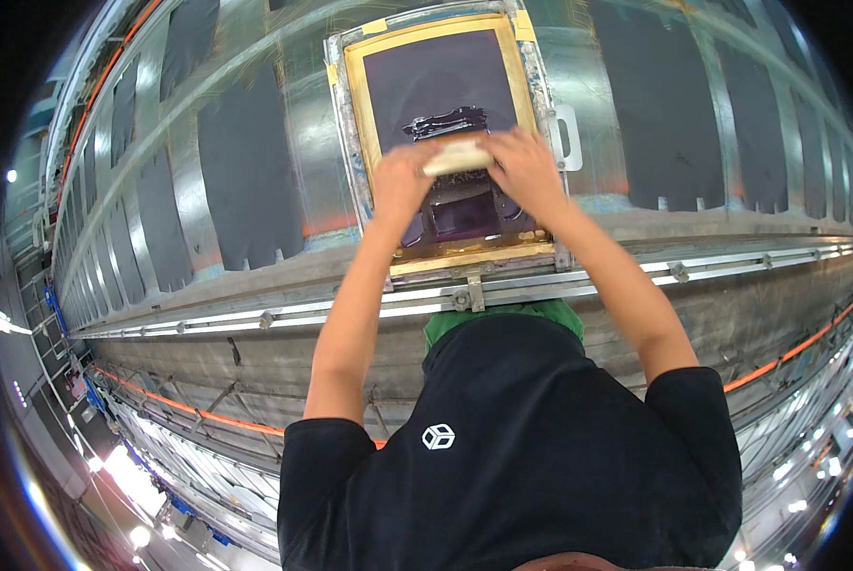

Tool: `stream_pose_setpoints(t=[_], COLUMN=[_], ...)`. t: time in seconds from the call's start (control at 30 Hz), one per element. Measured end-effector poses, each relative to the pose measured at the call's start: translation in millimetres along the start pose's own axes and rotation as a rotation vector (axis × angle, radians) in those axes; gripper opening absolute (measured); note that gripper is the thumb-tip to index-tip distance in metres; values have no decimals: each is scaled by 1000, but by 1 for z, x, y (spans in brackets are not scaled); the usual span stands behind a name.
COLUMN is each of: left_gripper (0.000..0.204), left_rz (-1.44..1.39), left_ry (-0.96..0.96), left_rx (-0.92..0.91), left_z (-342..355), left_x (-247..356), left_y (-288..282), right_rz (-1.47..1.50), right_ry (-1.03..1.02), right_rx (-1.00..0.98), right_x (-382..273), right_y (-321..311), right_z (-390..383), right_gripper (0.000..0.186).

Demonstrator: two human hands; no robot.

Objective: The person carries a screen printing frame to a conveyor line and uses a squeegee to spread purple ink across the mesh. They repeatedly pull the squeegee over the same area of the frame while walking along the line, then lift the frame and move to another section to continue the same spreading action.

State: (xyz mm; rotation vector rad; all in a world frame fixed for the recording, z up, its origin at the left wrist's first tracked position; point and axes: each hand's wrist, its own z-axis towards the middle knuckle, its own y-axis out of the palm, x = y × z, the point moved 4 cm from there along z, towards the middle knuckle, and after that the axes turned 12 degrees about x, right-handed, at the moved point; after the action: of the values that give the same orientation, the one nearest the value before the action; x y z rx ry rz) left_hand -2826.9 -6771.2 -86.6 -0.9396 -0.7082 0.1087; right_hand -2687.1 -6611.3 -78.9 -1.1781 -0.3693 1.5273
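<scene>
A screen printing frame (517, 71) with a yellow-taped border lies in front of me, its mesh dark purple. Across the mesh stands a squeegee with a pale handle (460, 157), slightly blurred. My left hand (404, 179) is closed round its left end, and my right hand (528, 169) grips the right end. Just beyond the squeegee, a ridge of glossy dark ink (448, 121) stretches across the mesh. Wet, shiny patches show on the near part of the mesh, between my wrists. My hands hide both ends of the squeegee.
A white loop handle (567, 138) sticks out at the frame's right side. Dark fabric panels (247, 167) lie in a row along the long table on both sides. A metal rail (626, 278) with clamps runs along the near edge, between the table and my body.
</scene>
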Motion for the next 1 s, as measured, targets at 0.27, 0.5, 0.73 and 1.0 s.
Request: stream_pose_setpoints(t=[0.27,0.5,0.73,1.0], left_gripper=[35,48,57,62], left_rz=[16,38,28,-25], left_ry=[-17,-7,8,-44], left_rx=[-131,-85,-110,-37], left_z=[-36,-104,-117,-137], left_x=[11,32,40,47], left_y=[8,-7,-5,-38], right_rz=[62,433,261,158], right_ry=[77,320,853,741], right_rx=[-94,-325,104,298], right_x=[0,20,176,111], right_y=[7,-15,14,-26], right_z=[-49,-77,-21,17], right_gripper=[39,49,33,28])
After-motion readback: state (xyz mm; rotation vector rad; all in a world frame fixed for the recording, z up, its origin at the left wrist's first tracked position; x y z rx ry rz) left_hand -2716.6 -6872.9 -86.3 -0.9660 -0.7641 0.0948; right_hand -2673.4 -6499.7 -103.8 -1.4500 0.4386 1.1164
